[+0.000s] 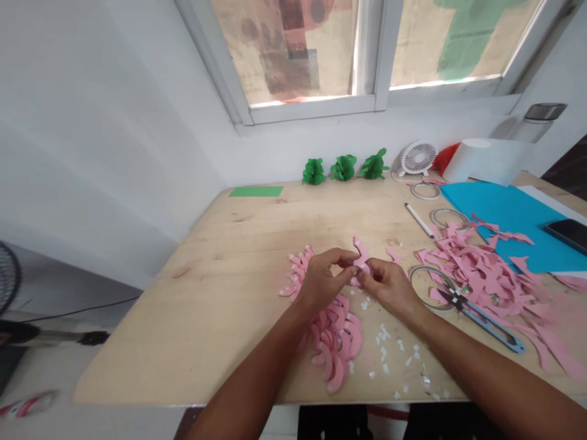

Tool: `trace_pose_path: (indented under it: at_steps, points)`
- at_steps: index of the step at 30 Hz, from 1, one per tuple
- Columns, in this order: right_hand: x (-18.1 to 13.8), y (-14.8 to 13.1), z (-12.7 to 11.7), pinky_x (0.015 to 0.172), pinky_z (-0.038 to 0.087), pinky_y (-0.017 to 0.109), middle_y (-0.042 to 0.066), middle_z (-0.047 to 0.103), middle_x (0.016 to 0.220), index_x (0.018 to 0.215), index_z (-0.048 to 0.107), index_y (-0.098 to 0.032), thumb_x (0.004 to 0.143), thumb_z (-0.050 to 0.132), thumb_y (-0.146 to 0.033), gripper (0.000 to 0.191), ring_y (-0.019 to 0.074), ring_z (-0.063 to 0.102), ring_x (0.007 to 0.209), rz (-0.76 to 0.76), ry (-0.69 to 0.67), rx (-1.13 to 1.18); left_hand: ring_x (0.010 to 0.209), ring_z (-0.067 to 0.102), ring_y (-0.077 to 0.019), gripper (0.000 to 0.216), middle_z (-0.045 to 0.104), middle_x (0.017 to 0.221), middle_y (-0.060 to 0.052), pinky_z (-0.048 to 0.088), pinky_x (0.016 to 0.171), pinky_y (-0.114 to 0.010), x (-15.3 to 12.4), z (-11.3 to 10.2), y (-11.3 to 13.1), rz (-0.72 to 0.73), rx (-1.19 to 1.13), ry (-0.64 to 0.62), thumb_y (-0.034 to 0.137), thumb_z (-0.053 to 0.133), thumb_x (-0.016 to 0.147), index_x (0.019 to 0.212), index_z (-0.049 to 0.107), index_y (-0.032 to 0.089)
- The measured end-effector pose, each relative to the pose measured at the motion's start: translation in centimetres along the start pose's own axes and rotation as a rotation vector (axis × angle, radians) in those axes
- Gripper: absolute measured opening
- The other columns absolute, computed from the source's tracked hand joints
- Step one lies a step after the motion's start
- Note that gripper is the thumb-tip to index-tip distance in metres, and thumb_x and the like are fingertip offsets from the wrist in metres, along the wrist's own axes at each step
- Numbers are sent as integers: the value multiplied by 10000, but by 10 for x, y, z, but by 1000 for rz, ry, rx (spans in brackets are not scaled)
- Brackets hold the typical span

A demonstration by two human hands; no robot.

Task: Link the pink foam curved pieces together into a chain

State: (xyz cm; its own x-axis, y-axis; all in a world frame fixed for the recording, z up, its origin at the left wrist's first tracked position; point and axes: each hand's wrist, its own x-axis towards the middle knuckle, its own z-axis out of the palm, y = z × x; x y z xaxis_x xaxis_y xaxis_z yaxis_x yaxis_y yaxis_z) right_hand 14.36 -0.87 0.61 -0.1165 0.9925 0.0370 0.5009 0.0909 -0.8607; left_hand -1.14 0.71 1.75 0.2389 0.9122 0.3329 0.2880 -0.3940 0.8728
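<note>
Between my two hands, above the middle of the table, is a small curved pink paper piece. My left hand pinches it from the left between thumb and fingers. From the right, my right hand pinches the same piece, fingertips almost touching those of the left. Under and beside my left wrist lies a pile of curved pink paper pieces, several with white tabs at their ends. More such pieces form a row left of my left hand. Small white paper scraps are scattered below my right hand.
Scissors, tape rolls and a heap of pink offcuts lie to the right. Behind them are a white pen, blue sheets and a phone. Green paper shapes and a small fan line the wall.
</note>
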Motion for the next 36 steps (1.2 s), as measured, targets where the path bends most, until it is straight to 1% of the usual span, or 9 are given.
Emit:
trace_pose_path:
  at_steps: [4, 9, 12, 17, 25, 31, 36]
  points:
    - [0, 1, 0, 408, 225, 209, -51, 352, 457, 519, 362, -194, 720, 529, -326, 293, 87, 339, 436, 3, -5, 51, 758, 608, -154, 209, 676, 808, -38, 488, 727, -274, 0, -2, 2, -9, -25, -18, 125, 587, 682, 868, 669, 176]
    - [-1, -2, -1, 411, 217, 209, -54, 347, 457, 517, 357, -192, 720, 527, -306, 288, 83, 332, 431, 5, 0, 31, 748, 611, -150, 182, 676, 827, -47, 488, 708, -260, -1, 0, 1, -55, -80, -13, 186, 592, 717, 884, 662, 165]
    - [-1, -2, 0, 411, 224, 210, -56, 336, 458, 516, 349, -195, 721, 527, -318, 298, 85, 328, 432, 0, 1, 33, 759, 613, -146, 205, 674, 836, -40, 486, 710, -249, -2, 1, -1, -72, -104, -6, 199, 599, 723, 919, 652, 169]
    - [-1, 1, 1, 420, 246, 210, -53, 347, 474, 529, 366, -195, 729, 523, -339, 292, 89, 342, 445, -18, 3, 46, 752, 615, -147, 217, 667, 799, -40, 487, 712, -254, -1, 0, -3, -105, -164, -15, 221, 615, 719, 925, 644, 160]
    - [-3, -1, 1, 441, 273, 211, -43, 396, 497, 558, 419, -191, 758, 506, -365, 278, 98, 369, 466, -17, -10, 31, 757, 620, -157, 168, 673, 790, -40, 496, 726, -270, 2, -2, -5, -121, -193, -5, 224, 633, 694, 848, 669, 165]
    - [-4, -2, 1, 440, 269, 210, -41, 395, 498, 566, 444, -188, 755, 512, -365, 268, 102, 371, 474, -15, -16, 55, 770, 626, -168, 154, 690, 807, -41, 502, 740, -286, 3, -1, -8, -134, -188, 8, 223, 635, 689, 826, 685, 175]
    - [-4, -2, 1, 444, 274, 211, -40, 405, 510, 592, 472, -182, 768, 502, -348, 245, 101, 374, 481, -15, -43, 67, 753, 628, -165, 162, 689, 793, -44, 503, 729, -284, 4, 0, -11, -180, -263, 2, 232, 654, 675, 816, 686, 161]
